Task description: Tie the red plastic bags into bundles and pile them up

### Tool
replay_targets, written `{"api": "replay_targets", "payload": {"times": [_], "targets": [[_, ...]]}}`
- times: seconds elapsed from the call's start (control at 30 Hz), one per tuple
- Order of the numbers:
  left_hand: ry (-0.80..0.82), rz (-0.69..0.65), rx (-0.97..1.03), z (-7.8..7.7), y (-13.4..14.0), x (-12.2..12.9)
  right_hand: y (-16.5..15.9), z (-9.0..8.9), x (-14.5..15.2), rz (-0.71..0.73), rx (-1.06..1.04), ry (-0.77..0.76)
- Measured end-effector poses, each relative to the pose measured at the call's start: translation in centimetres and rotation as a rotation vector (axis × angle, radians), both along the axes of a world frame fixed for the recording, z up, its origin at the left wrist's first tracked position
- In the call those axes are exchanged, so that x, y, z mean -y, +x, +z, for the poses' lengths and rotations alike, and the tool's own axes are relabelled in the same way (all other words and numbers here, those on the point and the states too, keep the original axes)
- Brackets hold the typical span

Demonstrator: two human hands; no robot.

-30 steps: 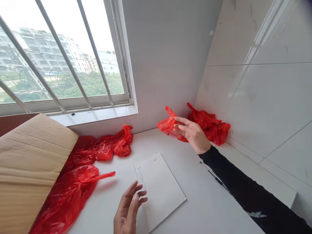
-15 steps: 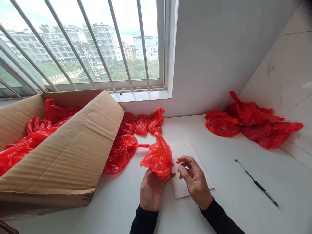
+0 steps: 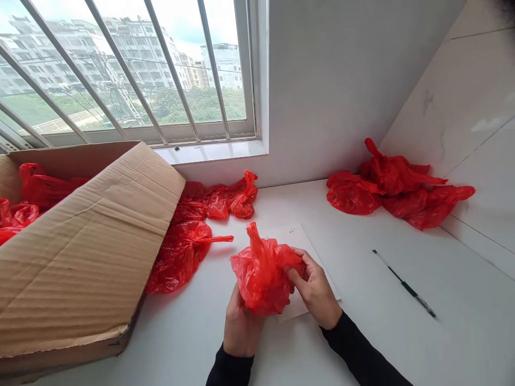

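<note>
A crumpled red plastic bag (image 3: 263, 279), its twisted top pointing up, is held above the white table between both hands. My left hand (image 3: 243, 327) cups it from below and from the left; most of its fingers are hidden beneath the plastic. On the right side, my right hand (image 3: 314, 289) pinches a fold of the bag between thumb and fingers. What the bag contains cannot be seen. Partly behind the bag and right hand lies a white sheet or pad of paper (image 3: 311, 252), with small marks near its top edge.
At the left stands an open cardboard box (image 3: 100, 230) with red bags inside. Beside it lie a tied red bag (image 3: 179, 262) and several small ones (image 3: 219, 202) along the wall. More red bags (image 3: 398, 185) sit in the right corner. A pen (image 3: 410, 289) lies at right.
My right hand has moved left and now grips the bag's right side; before, it was apart from it. The bag has been turned and looks more spread out. The camera view has shifted right.
</note>
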State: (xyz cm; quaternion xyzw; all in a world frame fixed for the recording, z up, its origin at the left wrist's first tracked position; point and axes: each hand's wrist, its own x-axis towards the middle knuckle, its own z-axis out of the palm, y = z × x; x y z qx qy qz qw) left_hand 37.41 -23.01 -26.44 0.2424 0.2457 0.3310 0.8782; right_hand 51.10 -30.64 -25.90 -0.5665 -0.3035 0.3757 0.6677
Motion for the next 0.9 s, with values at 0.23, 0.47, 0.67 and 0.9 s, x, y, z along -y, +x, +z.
{"api": "replay_targets", "payload": {"times": [0.23,0.47,0.67,0.9], "targets": [[0.011,0.008,0.023,0.6,-0.5,-0.3,0.5,-0.4,0.0,-0.006,0.023,0.039],[0.207,0.066,-0.159,-0.5,-0.4,-0.9,0.7,-0.7,0.2,0.030,-0.044,0.030],[0.185,0.089,-0.147,-1.1,-0.5,-1.6,0.6,-0.9,-0.1,0.069,-0.172,0.112],[0.164,0.130,-0.189,-1.3,-0.6,-1.6,0.4,-0.5,-0.2,0.124,-0.133,0.124]]}}
